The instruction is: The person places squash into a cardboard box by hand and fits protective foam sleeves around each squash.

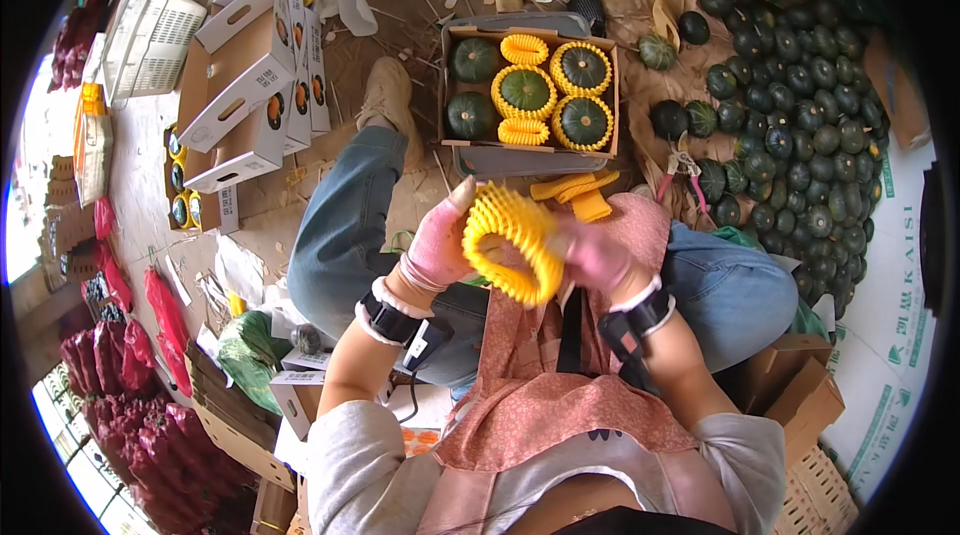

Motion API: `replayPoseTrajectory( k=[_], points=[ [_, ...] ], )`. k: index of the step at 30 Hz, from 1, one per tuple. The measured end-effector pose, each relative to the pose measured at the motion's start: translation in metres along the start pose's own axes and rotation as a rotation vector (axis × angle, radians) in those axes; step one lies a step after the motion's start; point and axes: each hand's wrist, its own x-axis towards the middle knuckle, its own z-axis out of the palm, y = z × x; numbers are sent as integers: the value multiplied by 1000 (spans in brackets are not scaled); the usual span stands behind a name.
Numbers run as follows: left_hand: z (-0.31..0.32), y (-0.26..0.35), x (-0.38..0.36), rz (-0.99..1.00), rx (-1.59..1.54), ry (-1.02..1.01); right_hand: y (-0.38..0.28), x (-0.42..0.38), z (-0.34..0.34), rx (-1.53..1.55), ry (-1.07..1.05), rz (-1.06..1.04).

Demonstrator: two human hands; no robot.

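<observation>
1. Left hand (440, 247) in pink glove; grip closed on left side of yellow foam net (510, 243), thumb sticking up beside it
2. Right hand (598, 257) in pink glove; grip closed on right side of the net; both hands spread it between them
3. Net held in the air in front of the chest, above the lap and pink apron (560, 385); no squash visible inside it
4. Black wrist straps on both forearms; cable hanging from the left one
5. Box (455, 140) on the floor ahead of the knees; holds five green squashes; three in yellow nets (583, 68), two bare (472, 60) on the left; two folded nets between the rows
6. Spare nets (578, 190) lying just in front of the box, near the right knee
7. Squash pile (800, 85) on the floor to the right, on brown paper; a few loose ones near the box
8. Red-handled shears (685, 175) between box and pile
9. Flat cartons (255, 65) stacked to the left; white crates (155, 25) beyond them
10. Red mesh bags (130, 385) at far left; details blurred by lens edge
</observation>
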Motion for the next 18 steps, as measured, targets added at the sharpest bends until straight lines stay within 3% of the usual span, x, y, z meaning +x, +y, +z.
replayPoseTrajectory(
  k=[2,3,5,6,7,8,9,11,12,15,18],
  points=[
    [14,13,9,-121,70,222,-24,32,-11,88,-57,-154],
    [-20,28,9,-85,428,113,-34,49,-19,63,-106,-182],
    [-69,59,43,161,1258,116,-32,91,-28,-268,185,-126],
    [-74,78,55,114,1469,272,-34,111,-25,-701,405,-86],
    [-77,93,66,68,1678,433,-19,132,-32,-1064,542,-257],
    [-85,97,78,282,1762,418,-9,148,-36,-1168,577,-293],
    [-91,103,89,337,1863,378,0,162,-39,-1272,613,-320],
    [-107,108,106,439,2043,293,16,189,-55,-1017,618,-87],
    [-118,108,110,314,2046,286,24,200,-64,-888,618,24],
    [-130,109,118,84,1969,295,52,218,-83,-605,648,-245],
    [-120,113,123,25,1996,322,38,205,-65,-285,648,-245]
  ],
)
